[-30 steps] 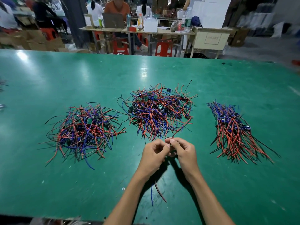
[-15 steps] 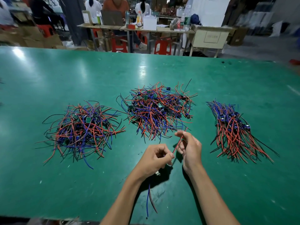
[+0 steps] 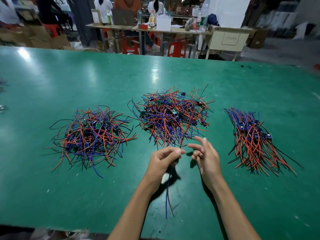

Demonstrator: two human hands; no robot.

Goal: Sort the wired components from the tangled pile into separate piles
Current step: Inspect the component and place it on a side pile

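Three heaps of red, blue and black wired components lie on the green table (image 3: 52, 187): a tangled pile at the left (image 3: 93, 134), a tangled pile in the middle (image 3: 171, 115), and a combed-out pile at the right (image 3: 251, 135). My left hand (image 3: 164, 161) pinches one wired component (image 3: 167, 196); its red lead sticks up over the middle pile and its blue and red leads hang down toward me. My right hand (image 3: 206, 155) hovers just right of it with fingers spread, holding nothing.
Beyond the table's far edge stand work tables (image 3: 149, 29), red stools (image 3: 176, 49), cardboard boxes and seated people. A few stray wires lie at the table's left edge (image 3: 2, 108).
My right hand has let go of the red lead and opened. The left hand keeps the component, whose red lead now points up over the middle pile.
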